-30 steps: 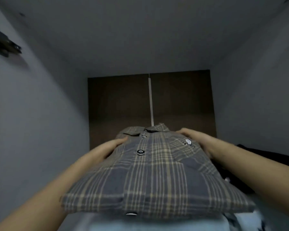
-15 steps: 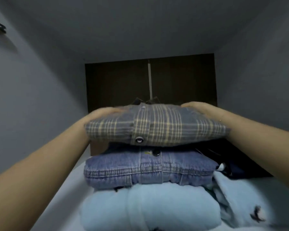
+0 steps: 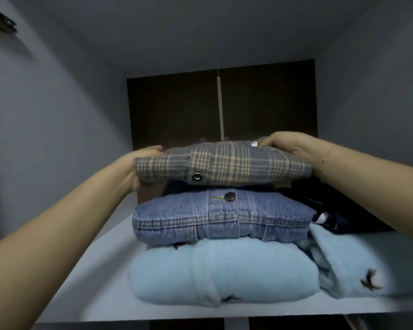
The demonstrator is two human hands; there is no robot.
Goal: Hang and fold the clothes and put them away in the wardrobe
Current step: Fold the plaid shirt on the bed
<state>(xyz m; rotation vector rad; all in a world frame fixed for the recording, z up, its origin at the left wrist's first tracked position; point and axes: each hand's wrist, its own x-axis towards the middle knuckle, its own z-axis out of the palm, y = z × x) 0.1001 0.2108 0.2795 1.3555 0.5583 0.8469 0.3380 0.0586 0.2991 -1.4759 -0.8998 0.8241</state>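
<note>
On the wardrobe shelf (image 3: 100,270) three folded garments form a stack: the fleece top (image 3: 224,275) lies at the bottom, the denim jacket (image 3: 219,217) on it, and the plaid shirt (image 3: 224,164) on top. The left hand (image 3: 138,167) is at the shirt's left end, the right hand (image 3: 286,145) at its right rear corner. To the right of the stack lies another fleece garment (image 3: 348,265), with dark clothes (image 3: 339,210) behind it.

- Both bare forearms reach forward and up, spread apart.
- Left hand (image 3: 138,166): thumb on top, palm cupped round the left end of the folded grey-and-tan plaid shirt (image 3: 222,166).
- Right hand (image 3: 289,145): fingers curled over the shirt's back right corner, thin bracelet on the wrist.
</note>
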